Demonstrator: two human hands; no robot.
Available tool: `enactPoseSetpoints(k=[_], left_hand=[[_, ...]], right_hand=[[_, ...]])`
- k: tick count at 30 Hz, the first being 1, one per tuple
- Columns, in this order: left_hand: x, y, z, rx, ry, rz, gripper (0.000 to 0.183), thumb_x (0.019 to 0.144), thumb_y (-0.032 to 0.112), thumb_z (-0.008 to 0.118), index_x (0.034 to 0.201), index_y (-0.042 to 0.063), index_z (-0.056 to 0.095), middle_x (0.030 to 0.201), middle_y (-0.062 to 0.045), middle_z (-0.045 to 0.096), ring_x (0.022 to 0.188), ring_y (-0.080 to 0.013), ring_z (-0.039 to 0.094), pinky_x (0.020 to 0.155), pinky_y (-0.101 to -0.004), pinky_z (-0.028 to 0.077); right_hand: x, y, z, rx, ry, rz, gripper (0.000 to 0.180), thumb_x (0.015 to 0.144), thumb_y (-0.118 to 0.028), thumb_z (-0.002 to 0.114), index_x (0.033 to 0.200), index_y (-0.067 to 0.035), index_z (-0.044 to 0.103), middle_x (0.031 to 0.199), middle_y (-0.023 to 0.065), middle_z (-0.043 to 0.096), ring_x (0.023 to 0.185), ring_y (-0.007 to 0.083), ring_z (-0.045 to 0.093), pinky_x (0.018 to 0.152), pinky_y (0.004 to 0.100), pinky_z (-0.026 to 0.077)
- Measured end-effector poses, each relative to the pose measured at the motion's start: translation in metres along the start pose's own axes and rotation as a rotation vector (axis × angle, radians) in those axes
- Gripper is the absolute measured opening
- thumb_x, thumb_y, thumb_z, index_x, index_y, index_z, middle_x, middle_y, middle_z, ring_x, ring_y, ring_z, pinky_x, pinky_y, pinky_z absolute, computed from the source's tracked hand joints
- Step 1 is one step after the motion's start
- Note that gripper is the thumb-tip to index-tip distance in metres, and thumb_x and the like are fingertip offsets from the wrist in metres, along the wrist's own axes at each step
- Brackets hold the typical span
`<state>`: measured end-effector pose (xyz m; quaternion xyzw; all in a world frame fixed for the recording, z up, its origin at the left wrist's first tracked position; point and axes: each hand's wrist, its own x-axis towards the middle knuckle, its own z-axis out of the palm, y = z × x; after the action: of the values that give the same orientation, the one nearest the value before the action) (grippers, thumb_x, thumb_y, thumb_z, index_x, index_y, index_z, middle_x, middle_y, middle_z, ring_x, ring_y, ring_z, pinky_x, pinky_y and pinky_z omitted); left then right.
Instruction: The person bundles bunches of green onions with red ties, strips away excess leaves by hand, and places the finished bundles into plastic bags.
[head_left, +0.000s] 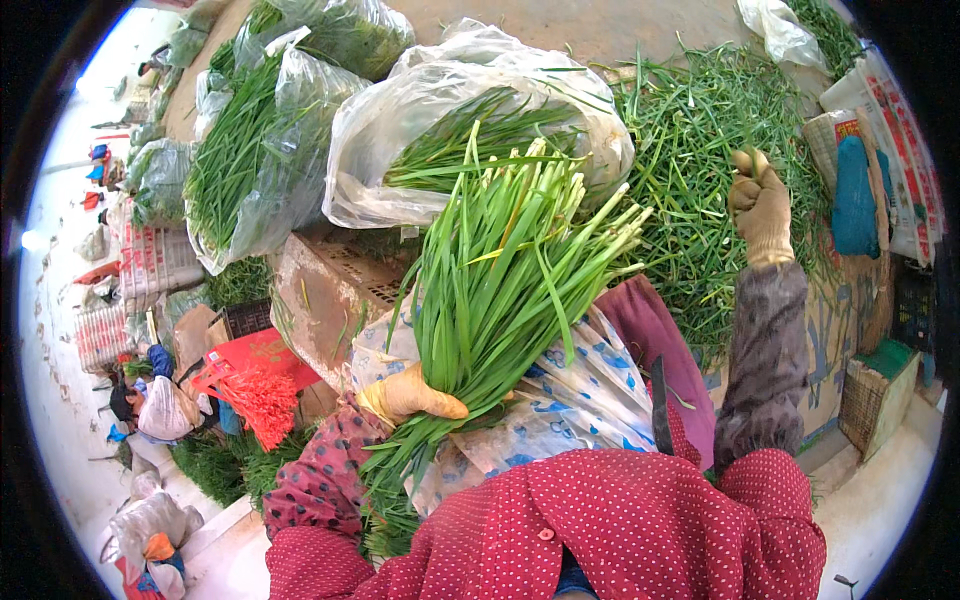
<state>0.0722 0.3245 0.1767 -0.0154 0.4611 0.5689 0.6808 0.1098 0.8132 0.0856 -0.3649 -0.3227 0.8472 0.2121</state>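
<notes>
My left hand (420, 397), in a tan glove, is closed around a bunch of long green leafy stalks (487, 300), which look like garlic chives. The bunch lies over my lap on a white apron with blue marks (585, 405), its pale stem ends pointing away from me. My right hand (757, 199), in a brown knit glove, is raised at the right above a heap of loose green trimmings (682, 172). Its fingers are curled, with a blurred bit of green at their tips. Beyond the bunch, an open clear plastic bag (360, 157) holds more stalks.
At the upper left stand more bags of greens (232, 157). A worn crate (315, 300) and a red bag with red ties (255, 375) lie left. Another person (142, 401) is at the far left. Right are woven sacks (900, 150) and a blue-green cloth (855, 195).
</notes>
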Motion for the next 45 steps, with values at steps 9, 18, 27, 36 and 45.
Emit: enactPoseSetpoints(k=[9, 18, 27, 36, 45], left_hand=[[0.014, 0.014, 0.009, 0.078, -0.001, 0.001, 0.070, 0.073, 0.011, 0.079, 0.136, 0.003, 0.049, 0.125, -0.012, 0.061, 0.118, -0.0239, 0.056, 0.106, -0.0382, 0.038], [-0.005, 0.003, -0.005, 0.456, 0.169, 0.040, 0.077, 0.074, 0.015, 0.082, 0.140, 0.004, 0.044, 0.134, -0.006, 0.053, 0.123, -0.0183, 0.047, 0.107, -0.0353, 0.035], [-0.001, 0.012, -0.002, 0.502, 0.134, 0.056, 0.074, 0.074, 0.010, 0.079, 0.139, 0.005, 0.045, 0.133, -0.006, 0.055, 0.121, -0.0175, 0.048, 0.106, -0.0352, 0.036], [0.001, 0.014, -0.003, 0.628, 0.183, 0.162, 0.075, 0.072, 0.009, 0.079, 0.139, 0.003, 0.044, 0.132, -0.007, 0.055, 0.121, -0.0176, 0.047, 0.106, -0.0338, 0.036], [-0.001, -0.007, -0.010, 0.531, 0.256, 0.157, 0.078, 0.072, 0.010, 0.082, 0.140, 0.005, 0.043, 0.131, -0.007, 0.055, 0.121, -0.0184, 0.049, 0.106, -0.0343, 0.036]], right_hand=[[-0.127, 0.072, 0.133, -1.573, -0.526, -0.046, 0.095, 0.072, -0.033, 0.079, 0.148, -0.010, 0.026, 0.113, 0.0248, 0.063, 0.107, 0.0400, 0.061, 0.091, 0.0428, 0.048], [-0.041, 0.071, 0.054, -0.421, -0.071, -0.139, 0.009, 0.086, -0.007, 0.065, 0.095, -0.006, 0.065, 0.078, 0.0005, 0.064, 0.067, 0.0135, 0.058, 0.061, 0.0267, 0.047], [-0.045, -0.017, 0.030, -0.744, -0.162, -0.241, 0.025, 0.089, -0.024, 0.066, 0.106, -0.005, 0.065, 0.081, -0.0012, 0.061, 0.069, 0.0096, 0.054, 0.061, 0.0245, 0.044], [-0.097, 0.041, 0.107, -1.691, -0.319, -0.427, 0.041, 0.083, -0.033, 0.064, 0.118, -0.014, 0.059, 0.098, 0.0169, 0.068, 0.095, 0.0352, 0.065, 0.082, 0.0459, 0.051], [-0.025, 0.007, 0.031, -0.754, 0.039, -0.088, 0.025, 0.096, -0.014, 0.055, 0.118, -0.005, 0.062, 0.084, 0.0011, 0.067, 0.066, 0.0086, 0.060, 0.061, 0.0232, 0.050]])
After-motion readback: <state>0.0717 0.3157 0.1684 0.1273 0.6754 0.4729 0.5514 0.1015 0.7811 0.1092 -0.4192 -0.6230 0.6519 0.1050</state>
